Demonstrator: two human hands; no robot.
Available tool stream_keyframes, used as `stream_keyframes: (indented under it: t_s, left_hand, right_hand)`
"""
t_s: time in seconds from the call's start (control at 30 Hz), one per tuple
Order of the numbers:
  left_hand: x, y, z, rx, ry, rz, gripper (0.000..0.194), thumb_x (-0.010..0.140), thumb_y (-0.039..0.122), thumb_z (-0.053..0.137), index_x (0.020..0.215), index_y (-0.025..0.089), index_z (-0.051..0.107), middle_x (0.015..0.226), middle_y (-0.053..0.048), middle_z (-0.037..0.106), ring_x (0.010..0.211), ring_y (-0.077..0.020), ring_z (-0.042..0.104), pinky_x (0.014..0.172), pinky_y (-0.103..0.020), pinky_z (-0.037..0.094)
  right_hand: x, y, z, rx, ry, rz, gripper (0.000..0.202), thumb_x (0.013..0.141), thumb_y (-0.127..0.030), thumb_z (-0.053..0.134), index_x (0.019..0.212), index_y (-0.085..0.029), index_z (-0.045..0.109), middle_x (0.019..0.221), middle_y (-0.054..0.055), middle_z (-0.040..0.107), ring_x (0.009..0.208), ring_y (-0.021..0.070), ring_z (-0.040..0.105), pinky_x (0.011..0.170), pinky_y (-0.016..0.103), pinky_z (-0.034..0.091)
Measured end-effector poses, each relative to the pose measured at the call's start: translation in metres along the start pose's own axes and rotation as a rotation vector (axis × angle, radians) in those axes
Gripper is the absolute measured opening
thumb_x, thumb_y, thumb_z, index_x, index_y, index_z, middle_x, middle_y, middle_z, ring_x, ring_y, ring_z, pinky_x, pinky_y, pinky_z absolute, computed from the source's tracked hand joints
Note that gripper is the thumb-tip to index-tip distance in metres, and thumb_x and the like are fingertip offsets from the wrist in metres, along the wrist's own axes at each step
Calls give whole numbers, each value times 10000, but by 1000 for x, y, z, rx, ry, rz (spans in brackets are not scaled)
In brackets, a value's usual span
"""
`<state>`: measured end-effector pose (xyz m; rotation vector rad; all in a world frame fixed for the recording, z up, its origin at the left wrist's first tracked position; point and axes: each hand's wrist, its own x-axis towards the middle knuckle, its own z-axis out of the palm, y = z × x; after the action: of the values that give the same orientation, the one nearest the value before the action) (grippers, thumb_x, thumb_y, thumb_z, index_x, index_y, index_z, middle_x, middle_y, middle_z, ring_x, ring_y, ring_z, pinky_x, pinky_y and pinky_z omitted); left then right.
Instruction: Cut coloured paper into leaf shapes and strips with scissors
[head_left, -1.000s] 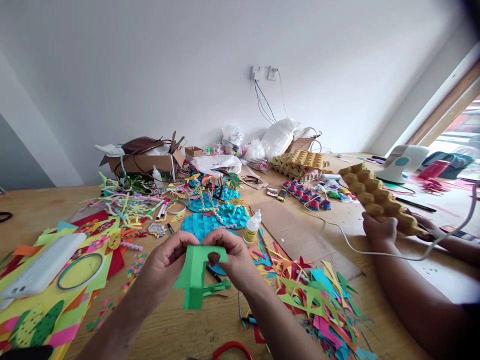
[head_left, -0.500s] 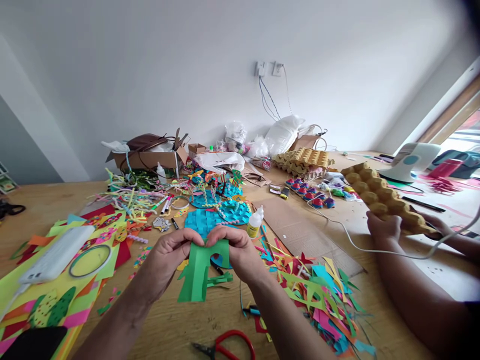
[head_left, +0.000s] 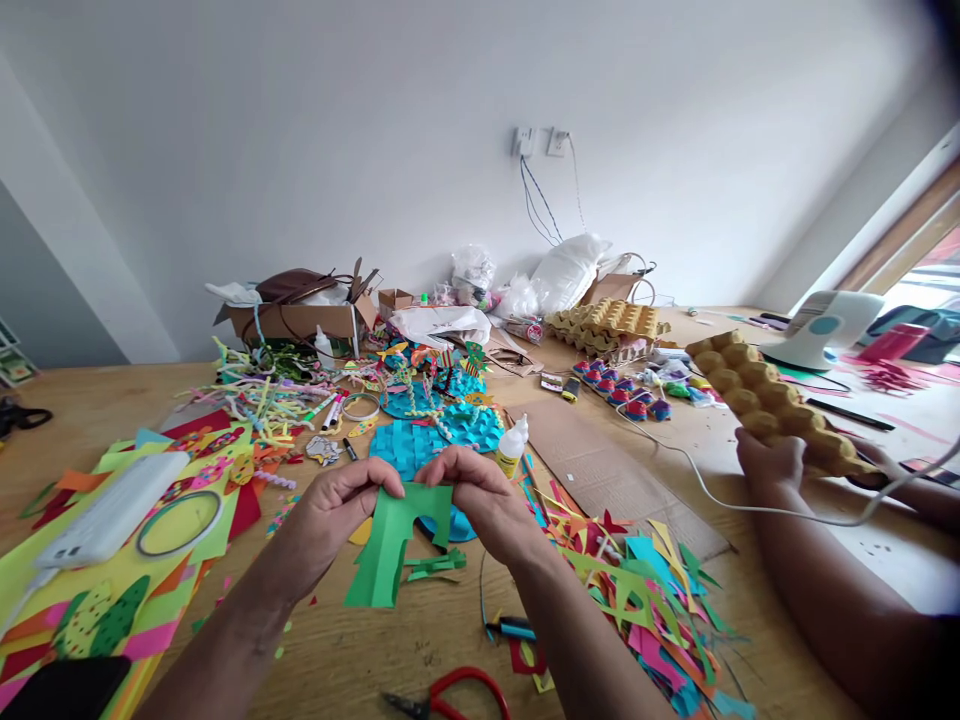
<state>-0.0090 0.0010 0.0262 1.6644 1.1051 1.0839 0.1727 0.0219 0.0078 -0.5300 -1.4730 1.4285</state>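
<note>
Between my two hands hangs a cut piece of green paper (head_left: pixel 388 555) with a crease down it and an arched notch on its right side. My left hand (head_left: pixel 339 520) pinches its upper left edge. At the upper right, my right hand (head_left: pixel 480 505) grips the same paper with thumb and fingers, its fingertips partly hidden. Just beyond the hands lie blue painted egg-carton pieces (head_left: pixel 394 443) and a white glue bottle (head_left: pixel 513 445). Small green paper scraps (head_left: pixel 435 565) rest on the table beneath. Nearest me are red-handled scissors (head_left: pixel 469 682).
Colourful paper scraps (head_left: pixel 637 590) spread right of my arm, beside a flat cardboard sheet (head_left: pixel 592 470). At the right another person's hands hold an egg carton (head_left: pixel 765 395), with a white cable (head_left: pixel 720 490) crossing there. Coloured sheets and a white power strip (head_left: pixel 112 510) lie left.
The green paper has tilted and its lower end has swung slightly left. My right hand's fingers have shifted a little along its top edge. The other person still holds the egg carton.
</note>
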Motion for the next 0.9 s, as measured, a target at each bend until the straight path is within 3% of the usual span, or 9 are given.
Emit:
stream_keyframes:
  t_s: [0.1, 0.17, 0.27, 0.37, 0.5, 0.67, 0.73, 0.9]
  left_hand:
    - [0, 2, -1, 96, -17, 78, 172, 758, 181, 480, 689, 209, 636, 737, 4, 611, 708, -169, 561, 647, -230, 419]
    - [0, 2, -1, 140, -39, 126, 181, 754, 155, 479, 701, 214, 642, 748, -1, 627, 747, -178, 574, 685, -238, 426]
    - [2, -1, 1, 158, -65, 168, 201, 746, 132, 470, 706, 216, 648, 745, -8, 635, 743, -181, 583, 684, -245, 436]
    - [3, -2, 3, 159, -92, 181, 211, 755, 131, 456, 702, 208, 645, 745, -16, 627, 752, -179, 582, 696, -248, 437]
    - [0, 0, 4, 134, -113, 95, 197, 787, 179, 446, 758, 210, 638, 813, -18, 627, 830, -187, 572, 737, -248, 431]
    - [-3, 1, 4, -122, -104, -36, 275, 851, 269, 376, 1099, 243, 491, 912, -17, 599, 853, -178, 570, 722, -251, 446]
    - [-1, -4, 6, -142, -108, -59, 260, 836, 309, 420, 1068, 222, 500, 832, -12, 592, 782, -173, 571, 663, -241, 449]
    - [7, -18, 11, 10, -109, -66, 136, 764, 286, 522, 784, 170, 592, 659, 17, 557, 610, -144, 524, 545, -223, 419]
  right_hand:
    - [0, -3, -3, 34, 65, 28, 161, 721, -102, 437, 777, -191, 558, 777, 2, 594, 781, 154, 544, 711, 265, 412]
    - [-1, -7, -2, -111, 74, 46, 87, 767, -172, 476, 782, -179, 562, 735, -5, 572, 729, 137, 522, 653, 234, 396]
    - [-2, -11, 2, -344, 12, 94, 65, 738, -227, 574, 752, -163, 575, 647, -32, 500, 604, 98, 440, 530, 193, 334]
    - [-2, -8, 5, -397, -17, 166, 76, 733, -228, 576, 719, -154, 575, 613, -41, 473, 542, 80, 393, 482, 186, 305]
    - [-1, -3, 3, -395, 21, 184, 80, 732, -229, 565, 703, -154, 573, 603, -43, 470, 525, 75, 383, 464, 182, 288]
    - [0, -2, 1, -385, 113, 100, 64, 728, -208, 558, 681, -166, 546, 609, -42, 477, 565, 89, 419, 511, 194, 324]
    - [0, -1, 1, -399, 159, 63, 55, 731, -204, 555, 687, -171, 547, 610, -40, 484, 574, 94, 429, 522, 200, 333]
    - [-2, -2, 1, -467, 204, 17, 52, 752, -206, 542, 707, -179, 546, 615, -34, 503, 588, 104, 446, 538, 209, 349]
